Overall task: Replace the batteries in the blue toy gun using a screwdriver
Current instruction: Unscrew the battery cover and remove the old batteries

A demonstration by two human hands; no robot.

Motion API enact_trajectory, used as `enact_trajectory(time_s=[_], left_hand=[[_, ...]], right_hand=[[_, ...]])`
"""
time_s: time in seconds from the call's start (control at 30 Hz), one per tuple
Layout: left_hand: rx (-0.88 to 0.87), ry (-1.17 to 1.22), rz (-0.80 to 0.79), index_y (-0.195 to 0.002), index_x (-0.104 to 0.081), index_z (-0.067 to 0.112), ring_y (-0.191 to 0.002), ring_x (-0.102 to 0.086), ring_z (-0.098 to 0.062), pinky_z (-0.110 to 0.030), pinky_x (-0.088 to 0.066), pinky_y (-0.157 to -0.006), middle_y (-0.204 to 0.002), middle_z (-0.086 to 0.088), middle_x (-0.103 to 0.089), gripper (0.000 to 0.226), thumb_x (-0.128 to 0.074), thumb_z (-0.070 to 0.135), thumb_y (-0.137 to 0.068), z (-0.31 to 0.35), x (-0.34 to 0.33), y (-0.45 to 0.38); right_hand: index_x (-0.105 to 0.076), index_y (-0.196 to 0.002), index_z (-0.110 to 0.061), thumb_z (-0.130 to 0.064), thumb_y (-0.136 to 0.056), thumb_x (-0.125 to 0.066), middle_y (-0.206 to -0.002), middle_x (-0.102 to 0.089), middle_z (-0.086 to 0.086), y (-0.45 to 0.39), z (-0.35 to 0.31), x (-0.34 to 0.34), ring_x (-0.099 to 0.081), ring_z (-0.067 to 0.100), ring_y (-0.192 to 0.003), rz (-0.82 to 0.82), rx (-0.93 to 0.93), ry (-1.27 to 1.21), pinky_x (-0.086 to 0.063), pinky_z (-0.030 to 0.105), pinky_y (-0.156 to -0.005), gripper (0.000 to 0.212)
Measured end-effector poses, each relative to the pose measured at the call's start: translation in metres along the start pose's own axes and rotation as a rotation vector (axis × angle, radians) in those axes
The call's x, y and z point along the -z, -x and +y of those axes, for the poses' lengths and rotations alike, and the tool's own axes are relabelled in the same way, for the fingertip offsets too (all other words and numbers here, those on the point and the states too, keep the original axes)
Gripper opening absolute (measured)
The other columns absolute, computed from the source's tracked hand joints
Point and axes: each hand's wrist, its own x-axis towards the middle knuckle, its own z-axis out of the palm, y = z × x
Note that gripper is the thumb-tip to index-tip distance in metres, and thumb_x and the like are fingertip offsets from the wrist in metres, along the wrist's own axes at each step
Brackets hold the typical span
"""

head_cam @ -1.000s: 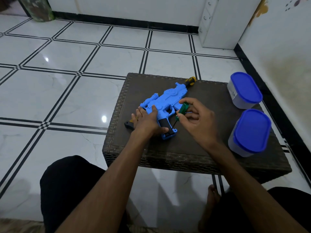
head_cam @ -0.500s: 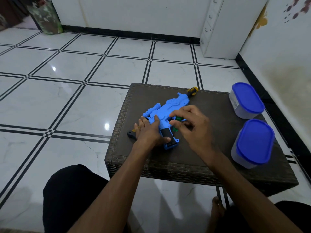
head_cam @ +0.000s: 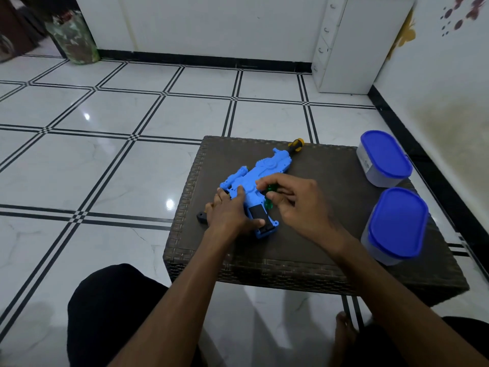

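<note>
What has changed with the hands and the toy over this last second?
The right hand lowered the green-handled screwdriver from a raised tilt down against the blue toy gun, its fingers now curled over the handle and hiding most of it. The left hand stayed pressing the gun on the wicker table. Both blue-lidded containers and the yellow-handled tool kept their places.

White tiled floor (head_cam: 105,160) (black-lined), white walls (head_cam: 211,22)

blue toy gun (head_cam: 260,172), green screwdriver handle (head_cam: 270,196), dark woven table (head_cam: 312,258), blue-lidded tubs (head_cam: 383,158)
</note>
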Motion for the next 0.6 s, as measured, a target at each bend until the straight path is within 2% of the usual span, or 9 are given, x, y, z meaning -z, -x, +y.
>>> enact_trajectory(time_s=[0.07,0.1,0.17,0.23,0.3,0.43,0.5,0.6], left_hand=[[0.009,0.017,0.008,-0.156,0.002,0.028,-0.150,0.002,-0.034,-0.054,-0.009,-0.118,-0.161,-0.024,0.003,0.110,-0.063,0.068,-0.077,0.0002,-0.0002,0.0022],[0.014,0.024,0.015,-0.156,0.002,0.027,-0.150,0.002,-0.035,-0.054,-0.008,-0.117,-0.161,-0.024,0.003,0.110,-0.063,0.068,-0.078,-0.0001,-0.0007,0.0034],[0.023,0.026,0.030,-0.156,0.002,0.027,-0.150,0.002,-0.035,-0.055,-0.008,-0.117,-0.161,-0.025,0.002,0.110,-0.062,0.068,-0.077,-0.0011,-0.0028,0.0044],[0.036,0.019,0.046,-0.156,0.001,0.026,-0.150,0.003,-0.034,-0.055,-0.009,-0.117,-0.161,-0.024,-0.001,0.110,-0.062,0.070,-0.076,-0.0024,-0.0052,0.0038],[0.047,0.018,0.044,-0.156,0.001,0.026,-0.150,0.002,-0.034,-0.055,-0.010,-0.117,-0.161,-0.024,-0.001,0.111,-0.062,0.070,-0.076,-0.0021,-0.0060,0.0029],[0.050,0.027,0.036,-0.156,0.002,0.025,-0.150,0.003,-0.036,-0.056,-0.008,-0.117,-0.161,-0.025,0.000,0.111,-0.063,0.068,-0.077,0.0002,-0.0039,0.0041],[0.053,0.035,0.028,-0.156,0.003,0.025,-0.150,0.004,-0.036,-0.057,-0.007,-0.117,-0.161,-0.025,0.000,0.111,-0.063,0.068,-0.077,0.0004,-0.0036,0.0043],[0.056,0.030,0.024,-0.156,0.004,0.025,-0.150,0.005,-0.035,-0.056,-0.007,-0.118,-0.160,-0.026,0.002,0.111,-0.062,0.068,-0.078,0.0013,-0.0025,0.0058]], right_hand=[[-0.073,-0.103,-0.015,-0.003,-0.089,-0.064,-0.120,-0.065,-0.001,0.0045,-0.0026,-0.0017,-0.067,0.009,-0.107,0.027,0.008,-0.020,-0.058,0.031,-0.089,0.020],[-0.075,-0.103,-0.015,-0.008,-0.089,-0.067,-0.122,-0.060,0.001,0.0063,-0.0027,-0.0029,-0.067,0.010,-0.104,0.046,0.010,-0.018,-0.057,0.026,-0.088,0.018],[-0.077,-0.099,-0.014,-0.014,-0.086,-0.072,-0.112,-0.058,0.003,0.0062,-0.0015,-0.0032,-0.067,0.010,-0.090,0.108,0.026,0.019,-0.054,0.020,-0.082,0.014],[-0.078,-0.092,-0.008,-0.012,-0.083,-0.074,-0.096,-0.063,0.005,0.0042,0.0011,-0.0020,-0.064,0.010,-0.080,0.144,0.064,0.024,-0.050,0.017,-0.073,0.011],[-0.076,-0.094,-0.005,-0.007,-0.083,-0.073,-0.090,-0.069,0.004,0.0039,0.0015,-0.0023,-0.066,0.009,-0.080,0.149,0.084,0.021,-0.052,0.018,-0.071,0.011],[-0.065,-0.103,-0.006,0.004,-0.084,-0.071,-0.096,-0.073,0.004,0.0026,-0.0008,-0.0019,-0.070,0.004,-0.093,0.115,-0.081,-0.131,-0.054,0.015,-0.079,0.023],[-0.068,-0.103,-0.004,0.005,-0.085,-0.069,-0.099,-0.074,0.005,0.0003,0.0003,-0.0030,-0.070,0.005,-0.096,0.095,-0.046,-0.113,-0.054,0.014,-0.082,0.020],[-0.075,-0.103,-0.009,0.003,-0.089,-0.063,-0.115,-0.072,0.003,-0.0011,0.0031,-0.0065,-0.067,0.007,-0.109,0.079,0.010,-0.045,-0.057,0.028,-0.089,0.021]])
